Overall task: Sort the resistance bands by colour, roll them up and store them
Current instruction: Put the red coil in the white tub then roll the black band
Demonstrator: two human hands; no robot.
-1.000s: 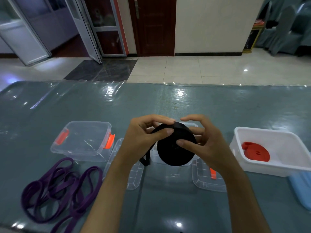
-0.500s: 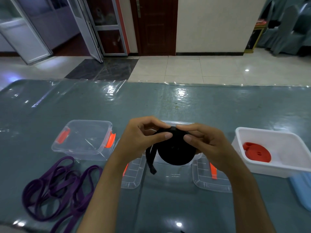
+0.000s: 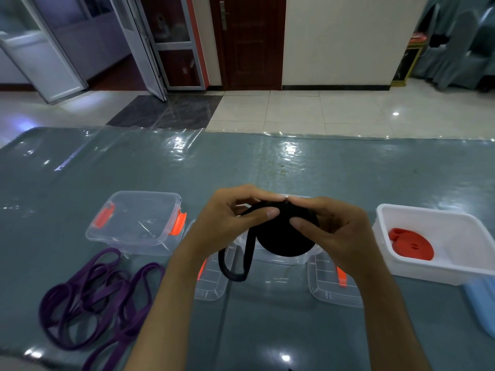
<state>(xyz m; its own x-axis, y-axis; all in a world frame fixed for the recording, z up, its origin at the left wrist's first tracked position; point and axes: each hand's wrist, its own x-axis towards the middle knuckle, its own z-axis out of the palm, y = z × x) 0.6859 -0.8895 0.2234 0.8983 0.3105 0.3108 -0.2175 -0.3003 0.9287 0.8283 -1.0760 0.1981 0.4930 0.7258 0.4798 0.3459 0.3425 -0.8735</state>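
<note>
Above the clear plastic tub [image 3: 278, 259], both hands grasp the flat-sided black rubber band roll [image 3: 286, 236], left hand [image 3: 227, 226] at nine o'clock, right hand [image 3: 334, 234] at three, its loose tail [image 3: 235, 266] hanging toward seven o'clock, nearer the left.

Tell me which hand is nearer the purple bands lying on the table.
Left. The left hand grips the black band roll above and to the right of the purple bands; the right hand holds the roll's far side, farther away.
</note>
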